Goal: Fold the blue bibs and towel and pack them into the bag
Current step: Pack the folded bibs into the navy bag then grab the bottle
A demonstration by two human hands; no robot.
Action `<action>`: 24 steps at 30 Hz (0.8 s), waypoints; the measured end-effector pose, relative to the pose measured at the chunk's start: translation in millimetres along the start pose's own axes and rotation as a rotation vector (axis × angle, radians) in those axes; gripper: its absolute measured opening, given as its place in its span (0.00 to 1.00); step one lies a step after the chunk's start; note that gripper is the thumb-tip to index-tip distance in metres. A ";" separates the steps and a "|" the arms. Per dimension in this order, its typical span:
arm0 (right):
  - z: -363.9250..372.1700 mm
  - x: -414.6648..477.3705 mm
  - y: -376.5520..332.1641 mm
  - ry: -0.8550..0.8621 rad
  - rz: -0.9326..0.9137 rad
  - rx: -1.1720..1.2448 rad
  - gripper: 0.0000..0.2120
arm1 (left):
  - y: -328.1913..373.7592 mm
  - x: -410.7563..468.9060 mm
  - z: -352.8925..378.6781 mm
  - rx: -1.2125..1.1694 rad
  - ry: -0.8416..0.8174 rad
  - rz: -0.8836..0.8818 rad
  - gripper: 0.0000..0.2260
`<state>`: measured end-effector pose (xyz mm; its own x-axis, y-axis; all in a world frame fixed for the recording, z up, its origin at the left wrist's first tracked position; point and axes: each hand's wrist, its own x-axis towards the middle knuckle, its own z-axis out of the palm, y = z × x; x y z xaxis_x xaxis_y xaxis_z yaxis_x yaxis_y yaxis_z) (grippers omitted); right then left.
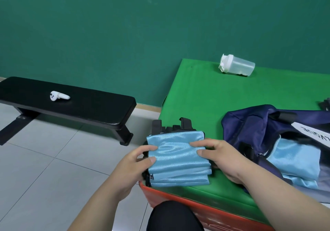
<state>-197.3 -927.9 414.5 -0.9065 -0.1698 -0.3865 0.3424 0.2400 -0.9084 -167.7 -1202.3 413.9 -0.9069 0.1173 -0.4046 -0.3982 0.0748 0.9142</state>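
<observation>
Blue: one bib stack (178,161) between left hand (134,163) and right hand (221,157), one bag (250,127).

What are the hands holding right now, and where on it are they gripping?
Both hold the folded stack of blue bibs: the left hand grips its left edge, the right hand its right edge.
</observation>
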 end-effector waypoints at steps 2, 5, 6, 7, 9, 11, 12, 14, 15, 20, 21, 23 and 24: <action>1.1 -3.0 9.1 -0.029 -0.047 -0.004 0.13 | -6.2 -1.5 -2.8 -0.029 0.000 0.002 0.11; -2.3 -3.6 16.8 -0.069 -0.089 -0.107 0.14 | -17.6 -3.7 -5.3 -0.075 -0.001 0.017 0.14; -3.6 -2.8 16.4 -0.077 -0.091 -0.146 0.14 | -21.6 -3.3 -6.1 -0.079 0.001 0.021 0.14; -4.5 -2.2 15.4 -0.079 -0.093 -0.174 0.15 | -24.5 -2.5 -6.3 -0.081 0.001 0.024 0.14; -5.4 -2.1 12.6 -0.084 -0.109 -0.178 0.15 | -26.3 -1.3 -6.3 -0.086 -0.002 0.035 0.13; -4.9 -1.0 13.1 -0.089 -0.120 -0.164 0.16 | -27.5 -0.4 -6.7 -0.105 0.005 0.040 0.16; -4.9 -0.4 14.4 -0.085 -0.117 -0.165 0.17 | -28.7 0.0 -6.5 -0.117 0.005 0.039 0.18; -4.4 0.0 17.3 -0.075 -0.114 -0.144 0.18 | -28.9 0.5 -4.6 -0.136 0.009 0.038 0.18; -3.2 -0.3 17.9 -0.070 -0.115 -0.125 0.18 | -28.6 0.4 -3.6 -0.145 0.018 0.041 0.16; 0.9 -11.1 15.6 -0.049 -0.122 -0.031 0.19 | -24.0 -6.9 0.4 -0.120 0.038 0.068 0.14; 0.9 -13.1 15.9 -0.051 -0.132 -0.024 0.20 | -22.6 -9.6 1.3 -0.115 0.036 0.070 0.13; 0.2 -18.4 13.3 -0.049 -0.147 -0.009 0.20 | -20.2 -15.5 3.5 -0.119 0.028 0.073 0.14; -0.5 -21.0 10.7 -0.049 -0.156 -0.008 0.20 | -18.2 -19.0 5.1 -0.125 0.031 0.078 0.14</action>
<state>-174.7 -921.3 413.0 -0.9353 -0.2522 -0.2482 0.1960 0.2147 -0.9568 -142.5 -1200.8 404.8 -0.9389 0.0873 -0.3329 -0.3383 -0.0572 0.9393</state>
